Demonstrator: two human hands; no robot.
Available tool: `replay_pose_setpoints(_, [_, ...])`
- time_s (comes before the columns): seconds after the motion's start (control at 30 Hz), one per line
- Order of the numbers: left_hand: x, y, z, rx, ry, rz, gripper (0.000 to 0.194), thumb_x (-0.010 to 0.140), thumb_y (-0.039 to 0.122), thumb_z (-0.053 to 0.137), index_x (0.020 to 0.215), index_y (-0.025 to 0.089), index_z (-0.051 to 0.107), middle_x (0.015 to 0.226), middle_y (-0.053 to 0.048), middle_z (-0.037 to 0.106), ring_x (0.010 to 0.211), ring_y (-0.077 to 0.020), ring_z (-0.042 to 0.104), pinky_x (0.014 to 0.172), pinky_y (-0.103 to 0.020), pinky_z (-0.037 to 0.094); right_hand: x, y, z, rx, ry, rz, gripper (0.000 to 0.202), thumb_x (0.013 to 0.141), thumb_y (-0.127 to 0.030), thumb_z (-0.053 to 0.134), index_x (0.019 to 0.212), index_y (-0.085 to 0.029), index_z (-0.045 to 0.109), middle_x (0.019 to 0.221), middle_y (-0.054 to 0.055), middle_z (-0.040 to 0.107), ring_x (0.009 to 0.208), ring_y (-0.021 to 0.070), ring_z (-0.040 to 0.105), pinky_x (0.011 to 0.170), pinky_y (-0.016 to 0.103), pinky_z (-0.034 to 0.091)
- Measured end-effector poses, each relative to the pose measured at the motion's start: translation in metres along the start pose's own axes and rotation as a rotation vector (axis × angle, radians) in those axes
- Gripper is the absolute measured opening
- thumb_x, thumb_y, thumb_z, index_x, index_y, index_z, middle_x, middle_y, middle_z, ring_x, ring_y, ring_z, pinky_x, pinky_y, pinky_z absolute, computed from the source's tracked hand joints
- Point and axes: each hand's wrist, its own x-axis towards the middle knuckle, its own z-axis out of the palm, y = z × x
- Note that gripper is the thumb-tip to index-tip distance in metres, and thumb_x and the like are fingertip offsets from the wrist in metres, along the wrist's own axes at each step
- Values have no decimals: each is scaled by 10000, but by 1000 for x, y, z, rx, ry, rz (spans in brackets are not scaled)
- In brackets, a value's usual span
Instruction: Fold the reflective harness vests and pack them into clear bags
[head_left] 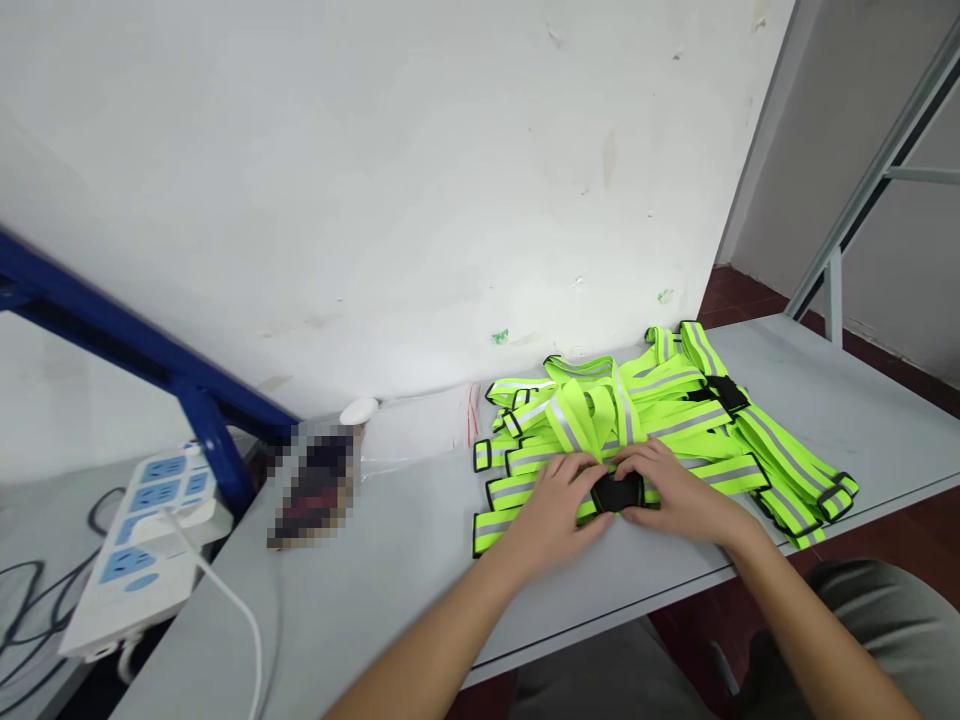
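Note:
A black plastic buckle (619,492) on a neon yellow-green strap is held near the table's front edge. From its left side my left hand (559,508) grips it, thumb below and fingers above. My right hand (664,490) closes on the right side in the same way. Around and behind both hands lies a heap of yellow-green reflective straps (630,400) with grey stripes and black adjusters. Another black buckle (727,394) rests on the heap at the right.
The grey table (420,560) meets a white wall (450,200). Left of the straps lie clear plastic bags (420,428), a small white object (359,410) and a blurred-out item (319,485). A white power strip (142,540) with cables stands by a blue metal frame (217,440).

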Motion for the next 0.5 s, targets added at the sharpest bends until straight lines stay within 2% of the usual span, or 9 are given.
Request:
replay_pose_setpoints(0.2, [0, 1, 2, -12, 42, -14, 492, 808, 282, 623, 1263, 207, 451, 1223, -90, 530, 1137, -263, 466, 966, -426, 404, 5, -1, 5, -66, -16, 20, 460, 774, -404, 720, 1156, -224, 538, 1122, 81, 546, 1072, 263, 457, 961, 433, 378])
replay_pose_setpoints(0.33, [-1, 6, 0, -13, 10, -3, 467, 781, 219, 604, 1223, 217, 451, 1229, -82, 532, 1151, -269, 458, 971, -434, 385, 7, -3, 3, -88, -61, 11, 379, 811, -379, 683, 1139, -241, 553, 1096, 65, 529, 1050, 253, 447, 947, 421, 388])
replay_pose_setpoints(0.5, [-3, 9, -4, -13, -23, -9, 461, 778, 233, 612, 1221, 245, 485, 1247, -65, 526, 1150, -263, 451, 978, -426, 366, 9, -4, 0, -83, -95, -21, 360, 803, -372, 688, 1110, -237, 557, 1105, 64, 529, 1046, 252, 440, 934, 414, 395])
